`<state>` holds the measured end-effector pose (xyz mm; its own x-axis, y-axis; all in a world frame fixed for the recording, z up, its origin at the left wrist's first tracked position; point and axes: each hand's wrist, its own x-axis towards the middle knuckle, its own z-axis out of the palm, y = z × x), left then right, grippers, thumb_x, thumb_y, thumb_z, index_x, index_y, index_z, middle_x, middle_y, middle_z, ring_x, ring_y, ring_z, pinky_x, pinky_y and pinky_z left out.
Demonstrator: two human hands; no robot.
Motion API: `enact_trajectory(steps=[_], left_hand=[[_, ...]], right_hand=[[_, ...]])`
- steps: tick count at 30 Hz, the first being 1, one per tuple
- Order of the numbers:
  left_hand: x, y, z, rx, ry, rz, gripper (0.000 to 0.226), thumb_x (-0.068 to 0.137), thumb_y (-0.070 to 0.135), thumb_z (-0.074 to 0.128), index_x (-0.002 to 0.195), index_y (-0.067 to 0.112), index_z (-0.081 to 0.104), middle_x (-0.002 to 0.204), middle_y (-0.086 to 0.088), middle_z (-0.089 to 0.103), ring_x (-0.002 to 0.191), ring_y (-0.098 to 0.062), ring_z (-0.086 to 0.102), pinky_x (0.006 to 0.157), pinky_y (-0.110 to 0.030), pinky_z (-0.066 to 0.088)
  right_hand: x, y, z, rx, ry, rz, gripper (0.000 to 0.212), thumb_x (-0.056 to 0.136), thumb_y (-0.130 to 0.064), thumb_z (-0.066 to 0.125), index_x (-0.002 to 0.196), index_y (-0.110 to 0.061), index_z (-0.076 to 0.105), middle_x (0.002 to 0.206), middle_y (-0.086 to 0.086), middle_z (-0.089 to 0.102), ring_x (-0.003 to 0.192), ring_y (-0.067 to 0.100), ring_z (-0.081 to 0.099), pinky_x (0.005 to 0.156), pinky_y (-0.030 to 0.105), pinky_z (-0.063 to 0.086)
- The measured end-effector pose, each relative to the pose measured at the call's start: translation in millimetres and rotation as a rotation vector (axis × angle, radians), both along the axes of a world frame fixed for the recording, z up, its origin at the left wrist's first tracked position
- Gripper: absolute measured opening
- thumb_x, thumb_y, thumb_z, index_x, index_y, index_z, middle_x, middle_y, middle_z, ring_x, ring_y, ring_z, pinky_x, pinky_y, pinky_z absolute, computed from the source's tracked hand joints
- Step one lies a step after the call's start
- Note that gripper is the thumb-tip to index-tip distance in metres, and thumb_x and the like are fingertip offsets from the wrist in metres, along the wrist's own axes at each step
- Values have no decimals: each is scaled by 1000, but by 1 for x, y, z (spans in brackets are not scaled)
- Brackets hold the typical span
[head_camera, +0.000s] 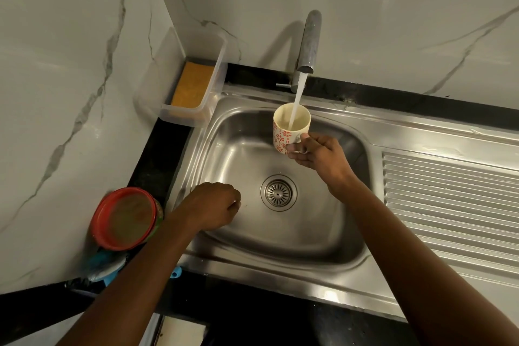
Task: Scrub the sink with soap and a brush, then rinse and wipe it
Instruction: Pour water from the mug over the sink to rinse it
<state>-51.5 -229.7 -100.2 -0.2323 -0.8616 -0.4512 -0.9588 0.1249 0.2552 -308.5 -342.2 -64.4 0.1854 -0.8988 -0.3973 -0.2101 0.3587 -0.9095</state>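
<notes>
A steel sink fills the middle, with a round drain at its bottom. Water runs from the tap into a white mug with red flowers. My right hand grips that mug by its handle, upright under the stream. My left hand hangs over the basin's left side with its fingers loosely curled and nothing in it. A blue brush lies on the counter at the front left, partly hidden by my left forearm.
A clear plastic tray with a yellow sponge stands at the back left corner. A red-lidded round tub sits left of the sink. The ribbed draining board stretches to the right. Marble walls close in behind and left.
</notes>
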Motion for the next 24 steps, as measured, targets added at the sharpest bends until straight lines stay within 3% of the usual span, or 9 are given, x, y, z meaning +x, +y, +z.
enact_trajectory(steps=[5, 14, 18, 22, 24], left_hand=[[2, 6, -2, 4, 0, 1, 28, 105, 37, 50, 116, 25, 73, 111, 4, 74, 95, -16, 68, 85, -35, 55], [7, 12, 4, 30, 7, 57, 31, 106, 32, 51, 125, 19, 72, 126, 1, 71, 113, -21, 67, 98, -42, 54], [12, 16, 3, 74, 17, 71, 30, 106, 27, 52, 126, 15, 71, 128, -1, 71, 115, -21, 66, 100, -39, 53], [21, 21, -2, 92, -41, 88, 28, 100, 14, 56, 122, 10, 72, 125, -6, 71, 113, -24, 67, 98, -40, 54], [25, 24, -4, 86, -99, 71, 30, 96, 9, 55, 121, 6, 72, 123, -9, 71, 112, -25, 67, 99, -39, 54]], right_hand=[[1, 3, 2, -1, -17, -1, 32, 110, -29, 49, 122, -8, 69, 106, 4, 80, 101, 21, 77, 100, 42, 57], [-1, 6, 7, -31, -21, 10, 33, 110, -28, 48, 123, -7, 70, 106, 5, 80, 102, 22, 76, 99, 40, 58], [-1, 8, 6, -33, -14, 8, 33, 110, -29, 49, 121, -7, 71, 105, 5, 80, 101, 21, 77, 97, 38, 59], [9, 16, 0, -58, 151, 67, 27, 107, -32, 54, 108, -13, 73, 107, 6, 79, 92, 17, 77, 87, 32, 62], [21, 17, -7, -115, 322, 182, 32, 105, -35, 53, 109, -13, 75, 107, 9, 78, 91, 21, 76, 86, 39, 62]])
